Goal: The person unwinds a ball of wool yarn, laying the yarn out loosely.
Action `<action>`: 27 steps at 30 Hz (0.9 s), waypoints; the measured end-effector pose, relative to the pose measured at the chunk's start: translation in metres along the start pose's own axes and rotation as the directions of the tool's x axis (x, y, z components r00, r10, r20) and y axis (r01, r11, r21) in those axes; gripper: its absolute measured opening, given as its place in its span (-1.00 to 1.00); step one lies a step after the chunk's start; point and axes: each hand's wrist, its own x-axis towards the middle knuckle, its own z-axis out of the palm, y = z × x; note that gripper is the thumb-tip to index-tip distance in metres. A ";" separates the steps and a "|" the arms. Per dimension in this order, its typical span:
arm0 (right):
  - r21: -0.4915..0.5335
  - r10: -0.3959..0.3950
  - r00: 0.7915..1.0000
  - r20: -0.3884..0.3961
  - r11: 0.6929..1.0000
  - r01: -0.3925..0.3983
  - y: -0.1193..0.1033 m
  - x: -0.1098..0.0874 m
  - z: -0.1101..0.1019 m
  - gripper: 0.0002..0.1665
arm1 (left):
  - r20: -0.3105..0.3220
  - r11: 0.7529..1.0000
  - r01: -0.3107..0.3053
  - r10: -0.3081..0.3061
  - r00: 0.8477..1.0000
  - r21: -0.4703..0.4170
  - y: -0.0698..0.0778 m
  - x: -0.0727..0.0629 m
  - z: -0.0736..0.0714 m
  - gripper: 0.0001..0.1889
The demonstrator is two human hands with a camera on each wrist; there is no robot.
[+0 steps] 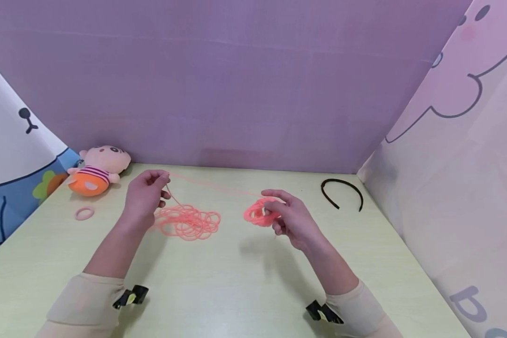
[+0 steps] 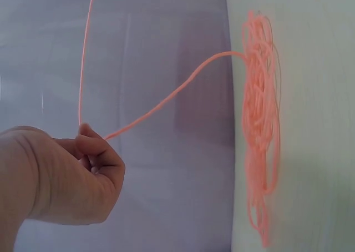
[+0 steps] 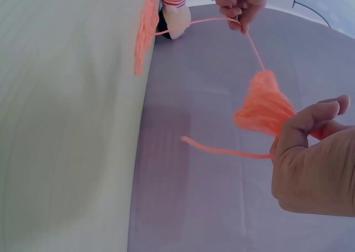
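Observation:
A loose pile of coral-pink cord (image 1: 188,222) lies on the table between the hands. My left hand (image 1: 145,196) pinches one strand between thumb and fingertips, above the pile's left side. From that pinch a straight length of the strand runs across to a wound coil of the same cord (image 1: 257,213). My right hand (image 1: 293,217) holds this coil above the table, with the thumb against it and the index finger stretched out over it. In the right wrist view a short free cord end (image 3: 224,151) sticks out below the coil (image 3: 265,106).
A plush doll (image 1: 96,171) in orange leans at the back left, with a small pink ring (image 1: 84,213) in front of it. At the back right lies a black headband (image 1: 342,188). A purple backdrop (image 1: 236,94) rises behind the table (image 1: 203,291).

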 end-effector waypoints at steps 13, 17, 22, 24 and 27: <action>-0.058 0.003 1.000 0.009 0.998 -0.003 0.001 0.001 -0.001 -0.55 | -0.152 0.966 0.024 -0.065 0.986 -0.256 0.008 0.003 -0.014 -0.94; -0.062 0.006 1.000 0.017 0.998 -0.005 0.001 0.001 0.000 -0.56 | -0.193 0.955 0.030 -0.090 0.977 -0.294 0.009 0.004 -0.017 -0.96; -0.038 0.002 1.000 -0.022 0.999 -0.003 0.002 0.002 -0.001 -0.58 | -0.221 0.953 0.048 -0.118 0.968 -0.300 0.009 0.005 -0.020 -0.95; -0.017 -0.012 0.999 -0.052 1.000 0.011 0.002 0.002 -0.002 -0.58 | -0.231 0.954 0.052 -0.124 0.965 -0.294 0.009 0.005 -0.021 -0.95; 0.022 -0.036 0.995 -0.093 0.999 0.039 0.002 0.003 -0.003 -0.58 | -0.246 0.954 0.051 -0.127 0.961 -0.295 0.009 0.005 -0.022 -0.95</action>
